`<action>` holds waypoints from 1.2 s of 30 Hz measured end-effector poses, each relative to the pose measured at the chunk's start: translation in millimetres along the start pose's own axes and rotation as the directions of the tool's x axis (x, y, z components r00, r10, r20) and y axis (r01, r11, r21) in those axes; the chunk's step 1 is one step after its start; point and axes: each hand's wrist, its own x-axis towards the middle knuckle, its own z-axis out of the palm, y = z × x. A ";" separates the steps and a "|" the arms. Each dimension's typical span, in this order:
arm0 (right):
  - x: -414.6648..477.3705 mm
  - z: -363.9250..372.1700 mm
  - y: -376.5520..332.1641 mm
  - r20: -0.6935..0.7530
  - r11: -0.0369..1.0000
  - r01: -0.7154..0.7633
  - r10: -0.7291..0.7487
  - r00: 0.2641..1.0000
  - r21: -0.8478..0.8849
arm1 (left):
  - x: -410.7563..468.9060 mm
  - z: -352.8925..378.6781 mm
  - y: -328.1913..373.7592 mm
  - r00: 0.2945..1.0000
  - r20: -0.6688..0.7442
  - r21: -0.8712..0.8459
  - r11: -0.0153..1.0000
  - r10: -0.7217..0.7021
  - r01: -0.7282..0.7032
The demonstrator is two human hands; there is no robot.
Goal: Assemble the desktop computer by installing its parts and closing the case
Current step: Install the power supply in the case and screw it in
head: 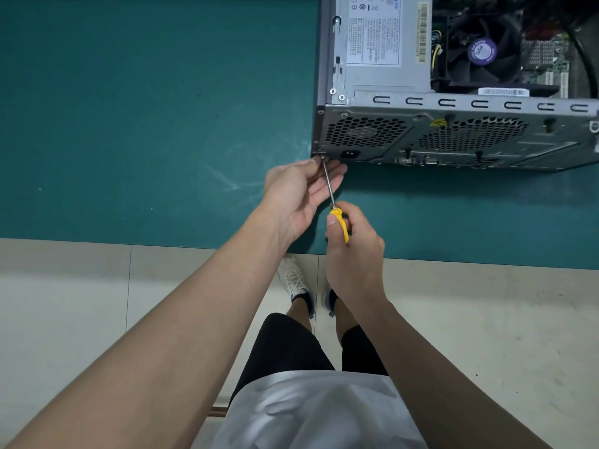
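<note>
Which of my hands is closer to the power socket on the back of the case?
Left. The left hand has its fingers just below the power socket; the right hand grips the screwdriver handle, farther from it.

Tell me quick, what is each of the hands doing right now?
Left hand: pinches the screwdriver by its shaft at the computer case corner.
Right hand: grips its yellow handle.

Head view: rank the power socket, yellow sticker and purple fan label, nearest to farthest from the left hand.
1. Power socket, just right of the left hand, on the back panel.
2. Yellow sticker, farther right, higher on that panel.
3. Purple fan label, inside the case.
</note>
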 end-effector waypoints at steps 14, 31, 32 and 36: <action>-3.3 8.6 -2.1 -0.099 0.971 0.143 -0.165 0.981 -0.194 | -2.8 1.5 2.2 1.000 -0.019 0.005 1.000 -0.002 0.002; -0.1 7.2 0.1 -0.059 0.995 0.083 -0.087 0.994 -0.058 | -5.4 2.3 2.0 1.000 -0.022 0.000 1.000 0.003 -0.004; 0.5 7.3 -0.9 -0.038 0.998 0.054 -0.055 0.998 -0.018 | -5.4 2.0 1.9 1.000 -0.016 0.014 1.000 0.008 -0.008; 4.5 2.7 -0.7 0.341 0.550 -0.399 0.210 0.916 0.734 | -4.3 -0.9 5.0 0.999 0.015 0.140 0.990 0.032 -0.033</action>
